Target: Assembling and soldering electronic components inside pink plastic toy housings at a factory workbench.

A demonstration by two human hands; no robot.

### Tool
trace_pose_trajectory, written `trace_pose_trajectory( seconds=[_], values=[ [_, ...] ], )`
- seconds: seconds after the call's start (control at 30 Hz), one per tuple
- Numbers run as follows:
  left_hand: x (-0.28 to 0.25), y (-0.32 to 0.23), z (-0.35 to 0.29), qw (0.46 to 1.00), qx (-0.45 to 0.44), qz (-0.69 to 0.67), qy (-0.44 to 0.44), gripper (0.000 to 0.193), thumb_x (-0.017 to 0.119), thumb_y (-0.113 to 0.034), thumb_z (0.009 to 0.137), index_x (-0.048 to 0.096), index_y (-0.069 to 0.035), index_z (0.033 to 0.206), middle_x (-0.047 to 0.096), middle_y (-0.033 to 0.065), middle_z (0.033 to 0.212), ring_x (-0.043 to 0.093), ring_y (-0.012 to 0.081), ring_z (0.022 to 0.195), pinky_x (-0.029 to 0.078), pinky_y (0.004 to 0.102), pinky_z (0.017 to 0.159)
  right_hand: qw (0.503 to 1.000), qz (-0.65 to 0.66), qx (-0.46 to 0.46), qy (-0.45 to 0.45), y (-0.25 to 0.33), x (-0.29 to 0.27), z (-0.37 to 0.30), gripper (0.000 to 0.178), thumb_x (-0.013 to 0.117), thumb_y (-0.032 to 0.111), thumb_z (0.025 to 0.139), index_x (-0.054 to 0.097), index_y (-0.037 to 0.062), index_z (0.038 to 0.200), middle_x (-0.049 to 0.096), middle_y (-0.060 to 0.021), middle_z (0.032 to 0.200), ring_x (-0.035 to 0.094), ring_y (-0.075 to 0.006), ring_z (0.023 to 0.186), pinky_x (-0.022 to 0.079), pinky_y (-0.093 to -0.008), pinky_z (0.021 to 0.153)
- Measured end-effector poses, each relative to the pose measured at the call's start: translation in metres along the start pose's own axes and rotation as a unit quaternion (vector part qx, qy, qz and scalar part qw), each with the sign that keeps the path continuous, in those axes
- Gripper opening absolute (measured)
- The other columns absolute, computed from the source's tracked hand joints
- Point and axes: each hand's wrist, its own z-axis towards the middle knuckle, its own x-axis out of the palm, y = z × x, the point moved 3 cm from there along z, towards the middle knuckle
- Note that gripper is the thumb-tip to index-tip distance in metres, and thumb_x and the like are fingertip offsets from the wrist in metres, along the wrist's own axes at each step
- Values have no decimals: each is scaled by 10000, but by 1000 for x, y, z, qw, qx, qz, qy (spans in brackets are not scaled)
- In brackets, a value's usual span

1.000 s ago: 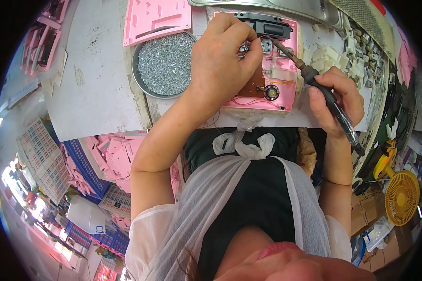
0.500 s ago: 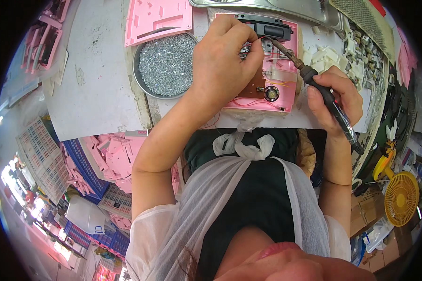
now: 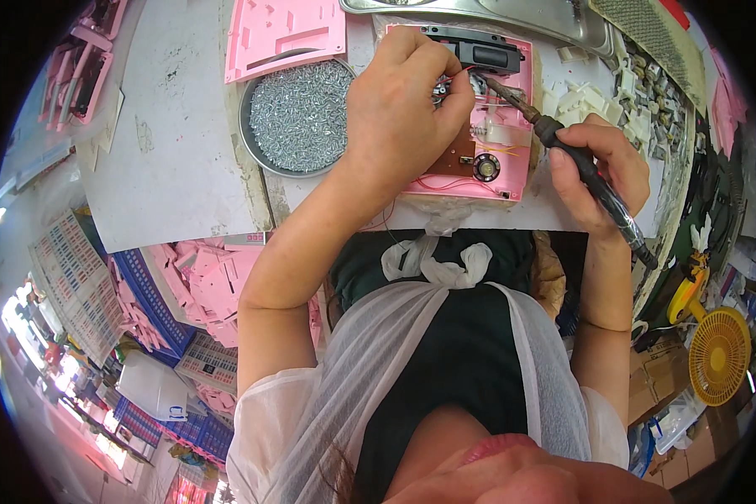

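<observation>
A soldering iron [image 3: 592, 172] with a dark handle is gripped in my right hand [image 3: 609, 168]. Its metal tip reaches up and left into an open pink plastic housing [image 3: 517, 181], close to the fingertips of my left hand [image 3: 407, 105]. Those fingers are pinched together over the housing; what they hold is too small and covered to make out, though thin red wires show beside them. Inside the housing sit a black part [image 3: 491, 57] at the top, a brown circuit board [image 3: 454, 160] and a small round speaker [image 3: 486, 167]. My left hand hides the housing's left side.
A round metal bowl of small screws [image 3: 298, 118] stands left of the housing, below a pink plastic panel [image 3: 286, 34]. White plastic parts [image 3: 584, 105] lie to the right; a metal tray [image 3: 521, 13] is behind. Pink pieces [image 3: 206, 281] and a yellow fan [image 3: 719, 357] are below table level.
The soldering iron has tilted slightly: its tip sits a little lower and its handle end has swung a bit to the right. My left hand has hardly moved.
</observation>
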Motion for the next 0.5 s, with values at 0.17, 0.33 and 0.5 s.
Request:
trace_pose_trajectory(
  seconds=[0.17, 0.33, 0.5],
  values=[
    [0, -1, 0, 1000, 1, 8, 1, 85, 741, -69, 793, 658, -49, 797, 539, 50, 755, 536, 176, 619, 444, 307, 553, 1000, 0, 5, 4, 0, 2, 2, 255, 797, 100, 775, 677, 38, 992, 638, -79, 739, 578, -161, 586, 436, -264, 530],
    [0, 0, 0, 1000, -1, 12, -3, 91, 742, -76, 794, 656, -51, 803, 544, 50, 767, 542, 173, 618, 452, 310, 561, 999, 26, 29, 1, -2, 2, 2, 240, 794, 88, 786, 681, 23, 988, 643, -71, 755, 584, -147, 610, 437, -253, 550],
    [1, -1, -1, 1000, -1, 14, -6, 97, 746, -76, 793, 653, -54, 808, 552, 49, 791, 545, 173, 618, 458, 310, 566, 997, 59, 53, -9, -5, 1, 0, 219, 785, 68, 807, 683, 1, 989, 659, -59, 784, 577, -111, 649, 435, -232, 577]
  ],
)
